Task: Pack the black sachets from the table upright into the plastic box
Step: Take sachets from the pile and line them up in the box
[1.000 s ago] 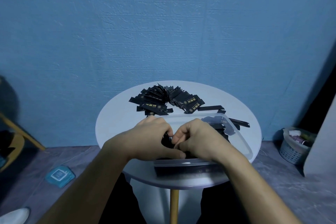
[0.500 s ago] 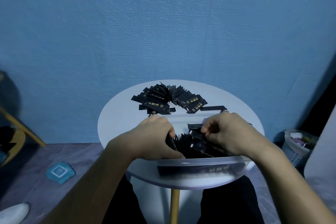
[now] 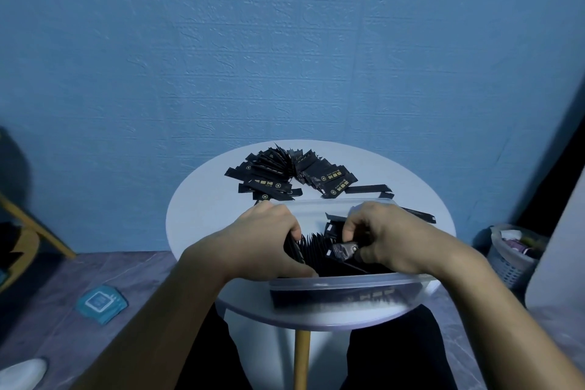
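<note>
The packed sachets stand on edge in a row inside the plastic box, which sits at the desk's 6 o'clock edge. The left hand curls its grip round the row's 9 o'clock end, likely bracing it so nothing topples. At 3 o'clock the right hand pinches a tilted sachet, seemingly to stand it up. The loose pile lies at 12 o'clock, beyond the box's far rim.
</note>
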A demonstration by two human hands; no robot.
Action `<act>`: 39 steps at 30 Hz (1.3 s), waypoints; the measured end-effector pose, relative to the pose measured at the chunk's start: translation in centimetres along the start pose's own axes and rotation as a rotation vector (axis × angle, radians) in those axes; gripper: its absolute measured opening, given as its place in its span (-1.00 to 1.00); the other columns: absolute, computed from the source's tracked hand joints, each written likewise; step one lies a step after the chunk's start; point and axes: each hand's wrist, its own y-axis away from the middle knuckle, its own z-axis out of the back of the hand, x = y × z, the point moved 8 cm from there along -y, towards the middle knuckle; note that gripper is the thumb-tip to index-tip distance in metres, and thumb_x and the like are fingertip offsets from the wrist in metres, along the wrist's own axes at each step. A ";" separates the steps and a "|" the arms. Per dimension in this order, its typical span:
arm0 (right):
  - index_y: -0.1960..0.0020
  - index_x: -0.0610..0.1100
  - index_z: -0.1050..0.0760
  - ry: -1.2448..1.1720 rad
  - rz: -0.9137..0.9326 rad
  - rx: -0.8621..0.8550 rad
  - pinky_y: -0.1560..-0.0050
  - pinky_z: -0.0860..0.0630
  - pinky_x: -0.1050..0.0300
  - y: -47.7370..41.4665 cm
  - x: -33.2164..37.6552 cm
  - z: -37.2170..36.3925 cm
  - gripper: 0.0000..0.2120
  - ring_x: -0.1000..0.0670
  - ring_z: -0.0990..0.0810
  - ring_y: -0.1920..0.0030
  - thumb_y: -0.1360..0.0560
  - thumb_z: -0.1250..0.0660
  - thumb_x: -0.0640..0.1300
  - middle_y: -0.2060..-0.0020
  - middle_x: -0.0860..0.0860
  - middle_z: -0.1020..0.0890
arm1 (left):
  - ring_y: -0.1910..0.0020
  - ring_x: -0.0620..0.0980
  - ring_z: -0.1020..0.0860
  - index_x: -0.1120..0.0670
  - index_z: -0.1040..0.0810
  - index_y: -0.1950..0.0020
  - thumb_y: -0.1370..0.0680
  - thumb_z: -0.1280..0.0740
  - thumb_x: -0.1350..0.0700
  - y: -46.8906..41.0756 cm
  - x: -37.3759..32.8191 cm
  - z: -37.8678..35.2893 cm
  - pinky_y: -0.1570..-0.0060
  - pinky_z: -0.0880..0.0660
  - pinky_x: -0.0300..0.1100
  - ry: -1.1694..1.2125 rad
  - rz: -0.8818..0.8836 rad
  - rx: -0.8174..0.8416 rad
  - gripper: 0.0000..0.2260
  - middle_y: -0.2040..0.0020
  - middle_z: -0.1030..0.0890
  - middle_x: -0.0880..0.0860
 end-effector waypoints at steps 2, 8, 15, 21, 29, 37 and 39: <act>0.10 0.02 -0.60 -0.017 0.008 -0.044 0.07 -0.53 0.17 -0.1 0.2 0.6 -0.83 0.07 -0.59 0.12 -0.39 -0.54 -0.17 0.15 0.10 -0.64 | -0.23 -0.08 -0.28 -0.13 -0.45 -0.18 -0.39 -0.41 -0.43 0.1 0.0 0.0 -0.31 -0.30 -0.16 0.004 -0.001 0.004 -0.47 -0.16 -0.41 -0.15; 0.23 0.01 -0.54 -0.197 0.022 -0.313 0.23 -0.45 0.21 0.0 2.4 2.1 -0.84 0.17 -0.54 0.33 -0.41 -0.53 -0.07 0.33 0.14 -0.64 | -0.21 -0.07 -0.29 -0.15 -0.44 -0.15 -0.36 -0.42 -0.44 0.1 0.1 0.0 -0.30 -0.32 -0.14 0.005 0.018 0.010 -0.47 -0.14 -0.41 -0.14; 0.24 -0.07 -0.56 -0.278 -0.112 -0.244 0.23 -0.53 0.13 -1.5 3.3 -0.9 -0.76 0.02 -0.63 0.28 -0.39 -0.55 0.03 0.32 0.02 -0.67 | -0.17 -0.03 -0.32 -0.11 -0.49 -0.10 -0.12 -0.20 -0.55 0.1 0.0 0.1 -0.24 -0.38 -0.10 0.019 0.031 0.037 -0.27 -0.09 -0.45 -0.11; 0.24 -0.09 -0.53 -0.429 -0.097 -0.139 0.31 -0.50 0.20 -2.3 3.1 -1.9 -0.80 0.09 -0.59 0.48 -0.45 -0.52 -0.09 0.44 -0.05 -0.68 | -0.16 0.01 -0.35 -0.09 -0.51 -0.14 -0.11 -0.14 -0.55 0.3 -0.2 0.4 -0.23 -0.41 -0.05 0.003 0.039 0.042 -0.22 -0.07 -0.45 -0.07; 0.26 -0.07 -0.54 -0.492 -0.055 -0.079 0.17 -0.60 0.04 -2.5 3.4 -2.5 -0.81 -0.09 -0.67 0.36 -0.46 -0.52 -0.14 0.40 -0.11 -0.69 | -0.30 -0.01 -0.33 -0.11 -0.42 -0.41 -0.37 -0.39 -0.46 0.4 -0.2 0.5 -0.35 -0.34 -0.04 -0.019 0.029 0.072 -0.28 -0.23 -0.44 -0.08; 0.26 -0.09 -0.55 -0.485 -0.039 -0.066 0.11 -0.64 -0.14 -2.3 3.7 -2.5 -0.81 -0.19 -0.69 0.28 -0.45 -0.52 -0.09 0.41 -0.09 -0.69 | -0.39 -0.12 -0.34 -0.09 -0.37 -0.51 -0.49 -0.38 -0.34 0.9 -0.1 1.7 -0.38 -0.32 -0.15 0.087 0.020 0.010 -0.34 -0.38 -0.42 -0.13; 0.25 -0.10 -0.56 -0.486 -0.041 -0.061 0.09 -0.65 -0.17 -2.2 3.7 -2.5 -0.85 -0.20 -0.70 0.24 -0.45 -0.49 -0.12 0.39 -0.09 -0.70 | -0.35 -0.17 -0.37 -0.11 -0.38 -0.51 -0.51 -0.38 -0.32 1.2 0.0 2.0 -0.29 -0.33 -0.23 0.120 0.014 -0.008 -0.37 -0.33 -0.41 -0.18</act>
